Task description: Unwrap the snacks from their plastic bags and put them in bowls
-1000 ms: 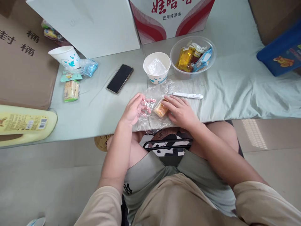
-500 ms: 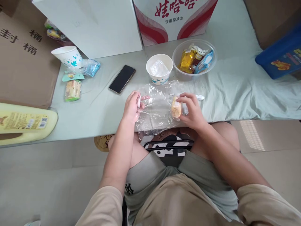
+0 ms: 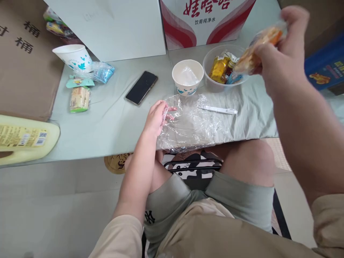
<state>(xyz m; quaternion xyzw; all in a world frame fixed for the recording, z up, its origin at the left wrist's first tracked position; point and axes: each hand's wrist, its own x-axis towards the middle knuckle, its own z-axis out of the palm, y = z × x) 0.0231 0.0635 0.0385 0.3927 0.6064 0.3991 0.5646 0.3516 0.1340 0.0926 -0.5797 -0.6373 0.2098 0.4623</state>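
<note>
My left hand [image 3: 157, 116] is at the edge of a clear plastic bag [image 3: 188, 127] spread over the table's front edge. Its fingers show through the crinkled film and hold it. My right hand [image 3: 282, 53] is raised at the upper right and closed around a wrapped bread roll [image 3: 259, 48], blurred by motion. The roll hangs above the right rim of a clear plastic bowl [image 3: 212, 84], which holds several packaged snacks [image 3: 219, 70]. A white utility knife [image 3: 221, 110] lies at the bag's right side. Behind the bag stands a paper cup [image 3: 186, 87] with clear plastic inside.
A phone [image 3: 142, 87] lies left of the cup. Farther left are a tipped paper cup [image 3: 75, 59], a blue wrapper [image 3: 104, 72] and a packaged snack [image 3: 80, 99]. A yellow jug [image 3: 29, 138] stands at the left, a blue container [image 3: 322, 68] at the right, white boxes [image 3: 120, 28] behind.
My right hand has lifted the bread roll from over the bag, up and to the right toward the bowl. The utility knife is now uncovered. My left hand stays on the bag.
</note>
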